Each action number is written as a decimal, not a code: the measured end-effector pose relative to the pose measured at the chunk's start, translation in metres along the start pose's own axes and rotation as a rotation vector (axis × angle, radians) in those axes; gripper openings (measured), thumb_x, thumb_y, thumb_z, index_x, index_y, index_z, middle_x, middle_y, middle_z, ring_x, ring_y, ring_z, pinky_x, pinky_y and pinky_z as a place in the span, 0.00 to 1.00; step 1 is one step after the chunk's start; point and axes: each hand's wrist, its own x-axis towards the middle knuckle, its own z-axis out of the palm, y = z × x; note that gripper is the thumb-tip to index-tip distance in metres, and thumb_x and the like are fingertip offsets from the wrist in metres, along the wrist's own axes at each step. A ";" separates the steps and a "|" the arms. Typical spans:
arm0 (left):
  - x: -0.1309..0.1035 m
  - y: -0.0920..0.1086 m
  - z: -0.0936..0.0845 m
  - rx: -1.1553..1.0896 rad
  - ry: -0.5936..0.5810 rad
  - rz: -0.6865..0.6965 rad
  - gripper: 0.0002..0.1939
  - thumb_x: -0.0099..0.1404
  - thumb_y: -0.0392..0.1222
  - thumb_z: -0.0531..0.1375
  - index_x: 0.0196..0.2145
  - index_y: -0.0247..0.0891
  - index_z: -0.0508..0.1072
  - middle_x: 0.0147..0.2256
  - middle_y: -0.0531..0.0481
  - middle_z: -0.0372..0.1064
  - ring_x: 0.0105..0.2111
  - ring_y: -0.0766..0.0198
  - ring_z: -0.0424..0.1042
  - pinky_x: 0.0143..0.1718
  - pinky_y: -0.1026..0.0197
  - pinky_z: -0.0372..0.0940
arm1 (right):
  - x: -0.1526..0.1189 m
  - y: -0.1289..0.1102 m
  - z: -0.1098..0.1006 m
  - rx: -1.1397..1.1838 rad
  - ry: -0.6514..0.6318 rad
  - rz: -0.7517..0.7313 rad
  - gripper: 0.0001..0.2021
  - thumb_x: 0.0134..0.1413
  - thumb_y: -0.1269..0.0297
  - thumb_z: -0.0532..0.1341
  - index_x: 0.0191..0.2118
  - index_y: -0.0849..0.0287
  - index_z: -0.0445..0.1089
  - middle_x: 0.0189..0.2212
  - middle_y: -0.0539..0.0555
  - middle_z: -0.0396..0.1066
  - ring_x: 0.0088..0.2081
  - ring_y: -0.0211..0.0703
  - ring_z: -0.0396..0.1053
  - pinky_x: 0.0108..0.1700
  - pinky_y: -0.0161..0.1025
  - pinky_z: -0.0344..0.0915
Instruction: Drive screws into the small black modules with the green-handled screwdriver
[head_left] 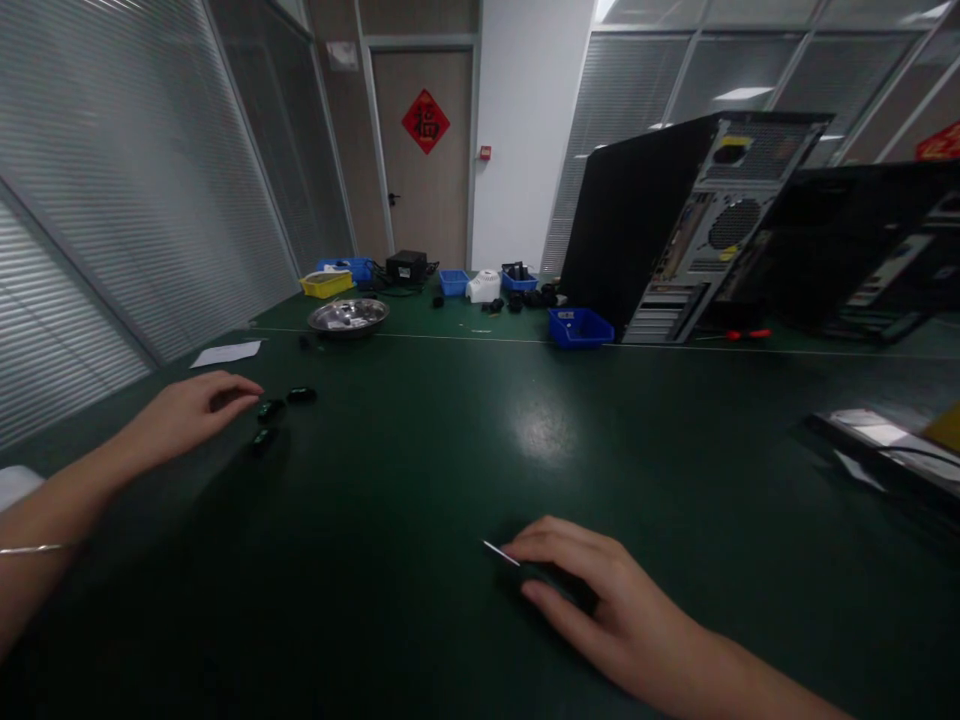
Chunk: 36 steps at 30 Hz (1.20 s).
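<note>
My left hand (199,405) reaches over the table at the left, thumb and fingers slightly apart, nothing visible between them. Just beyond its fingertips lie three small dark pieces: one nearest the hand (270,409), one farther right (301,395) and one closer to me (262,438). At the lower centre my right hand (600,600) rests low over the table, its thumb apart from the curved fingers. A thin, shiny, pale strip (501,553) lies at its index fingertip, touching or almost touching it. The space beneath the palm is dark.
A metal bowl (349,317) and white paper (226,354) stand back left. Behind are a yellow tray (327,285), a blue bin (580,328), a white device (484,287) and several black parts. A computer case (652,220) stands back right; a flat device (892,445) lies at right.
</note>
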 end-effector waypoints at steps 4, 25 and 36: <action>-0.005 0.015 -0.007 -0.013 -0.151 0.060 0.24 0.62 0.61 0.57 0.41 0.39 0.77 0.28 0.52 0.74 0.30 0.56 0.72 0.31 0.61 0.63 | -0.001 -0.002 0.000 0.002 -0.010 0.020 0.13 0.64 0.72 0.58 0.52 0.54 0.71 0.45 0.55 0.74 0.45 0.44 0.72 0.47 0.41 0.70; -0.061 0.164 0.037 -0.308 -0.102 0.675 0.18 0.71 0.45 0.55 0.57 0.45 0.65 0.45 0.46 0.72 0.41 0.58 0.72 0.43 0.57 0.69 | 0.001 0.000 0.001 0.004 0.006 0.017 0.12 0.64 0.72 0.58 0.51 0.54 0.71 0.44 0.55 0.74 0.44 0.44 0.73 0.47 0.41 0.70; 0.006 0.008 0.000 0.037 -0.034 0.255 0.21 0.67 0.47 0.53 0.51 0.31 0.72 0.48 0.37 0.68 0.46 0.47 0.69 0.49 0.49 0.65 | 0.004 -0.001 0.001 0.020 -0.002 0.020 0.12 0.65 0.71 0.58 0.51 0.54 0.71 0.43 0.55 0.74 0.43 0.44 0.73 0.45 0.41 0.72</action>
